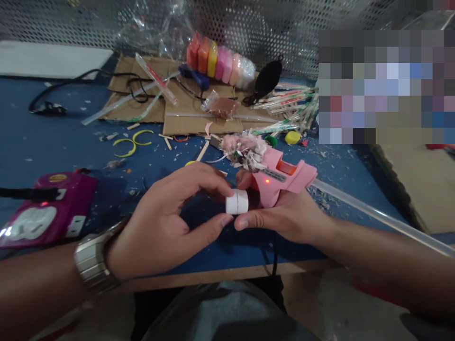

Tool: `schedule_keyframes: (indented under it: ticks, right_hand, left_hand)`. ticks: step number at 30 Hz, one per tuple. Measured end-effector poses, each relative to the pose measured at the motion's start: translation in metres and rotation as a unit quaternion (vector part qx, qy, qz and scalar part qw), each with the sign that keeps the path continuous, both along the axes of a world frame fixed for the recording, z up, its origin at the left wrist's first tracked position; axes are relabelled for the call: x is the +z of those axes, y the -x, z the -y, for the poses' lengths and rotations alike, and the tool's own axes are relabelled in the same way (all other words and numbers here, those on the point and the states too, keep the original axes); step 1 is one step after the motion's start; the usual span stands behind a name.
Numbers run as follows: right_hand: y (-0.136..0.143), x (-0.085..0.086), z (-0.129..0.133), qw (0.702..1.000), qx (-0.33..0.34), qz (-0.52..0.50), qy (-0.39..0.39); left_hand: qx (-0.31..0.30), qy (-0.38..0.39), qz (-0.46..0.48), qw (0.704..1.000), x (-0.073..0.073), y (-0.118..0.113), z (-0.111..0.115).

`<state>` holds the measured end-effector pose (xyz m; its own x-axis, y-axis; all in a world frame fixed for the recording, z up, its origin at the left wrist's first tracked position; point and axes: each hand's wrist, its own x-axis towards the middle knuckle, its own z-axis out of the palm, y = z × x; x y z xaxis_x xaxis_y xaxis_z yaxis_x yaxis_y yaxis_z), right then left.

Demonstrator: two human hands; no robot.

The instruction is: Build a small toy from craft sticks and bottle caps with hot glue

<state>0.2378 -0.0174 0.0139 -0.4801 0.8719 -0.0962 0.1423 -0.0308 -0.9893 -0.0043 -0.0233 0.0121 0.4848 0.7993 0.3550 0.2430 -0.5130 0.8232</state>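
Observation:
Between the thumb and fingertips of my left hand (174,213) is a small white cylinder (236,202) with a seam around its middle. My right hand (291,215) is wrapped round the handle of a pink hot glue gun (272,187), whose small light glows orange. A long clear glue stick (377,213) sticks out of the gun's rear. Bits of pink and white scrap (245,149) cover the area at its nozzle. My right thumb tip lies close to the cylinder; whether it touches cannot be told.
A purple power strip (53,208) with a black plug sits at the left. Flattened cardboard (142,76) lies behind, with several coloured clay packs (220,61) and wrapped sticks (287,106). Yellow curved strips (130,144) and scraps litter the blue table (71,142). Mesh (284,28) stands at the back.

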Motion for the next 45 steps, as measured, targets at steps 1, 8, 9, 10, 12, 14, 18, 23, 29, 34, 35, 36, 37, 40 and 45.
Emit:
schedule_keyframes:
  ticks: [1,8,9,10,12,14,18,23,29,34,35,36,37,40,45]
  right_hand:
    - [0.0002,-0.0001,0.0002,1.000,-0.001,-0.001,0.001]
    - [-0.0001,0.0008,0.0005,1.000,-0.003,0.008,-0.004]
    - [-0.0002,0.0011,0.0005,1.000,0.001,0.007,-0.005]
    - [-0.0003,0.0014,0.0005,1.000,0.002,0.008,-0.006]
    - [-0.0005,0.0015,0.0006,1.000,0.001,0.017,-0.007]
    - [-0.0008,0.0011,0.0009,1.000,-0.002,0.028,-0.007]
    - [-0.0008,0.0003,0.0011,0.999,0.003,0.036,0.007]
    - [0.0000,0.0013,0.0010,0.999,0.015,0.023,0.015]
    - [-0.0005,0.0013,0.0015,1.000,0.006,0.025,-0.003]
    - [0.0004,0.0022,0.0015,1.000,0.004,0.023,-0.010]
    - [0.0002,0.0020,0.0016,1.000,0.003,0.023,-0.019]
    - [-0.0004,0.0016,0.0018,0.999,0.006,0.023,-0.030]
    - [-0.0012,0.0009,0.0020,0.999,0.010,0.025,-0.039]
    - [-0.0041,-0.0024,0.0028,0.999,0.007,0.021,-0.039]
    - [-0.0060,-0.0059,0.0027,0.999,-0.029,-0.011,-0.044]
  left_hand:
    - [0.001,0.002,-0.001,1.000,0.0001,0.0000,0.0000]
    - [0.001,0.004,0.003,1.000,0.0024,-0.0007,0.0001]
    - [0.002,0.005,0.003,1.000,0.0026,-0.0007,0.0001]
    - [0.004,0.006,0.004,1.000,0.0026,-0.0007,0.0002]
    - [0.004,0.009,0.003,1.000,0.0026,-0.0007,0.0004]
    - [0.006,0.010,0.004,1.000,0.0023,-0.0007,0.0010]
    - [0.013,0.018,0.011,1.000,0.0016,-0.0006,0.0028]
    - [0.017,0.015,0.013,1.000,0.0016,-0.0001,0.0036]
    - [0.017,-0.007,0.005,1.000,0.0027,-0.0004,0.0021]
    - [0.020,-0.015,-0.002,1.000,0.0035,0.0000,0.0029]
    - [0.021,-0.015,-0.004,1.000,0.0038,0.0003,0.0032]
    - [0.022,-0.015,-0.004,1.000,0.0041,0.0007,0.0034]
    - [0.023,-0.016,-0.003,1.000,0.0044,0.0011,0.0034]
    - [0.021,-0.043,0.004,0.999,0.0045,0.0021,0.0019]
    - [0.017,-0.149,0.018,0.989,0.0033,0.0030,-0.0019]
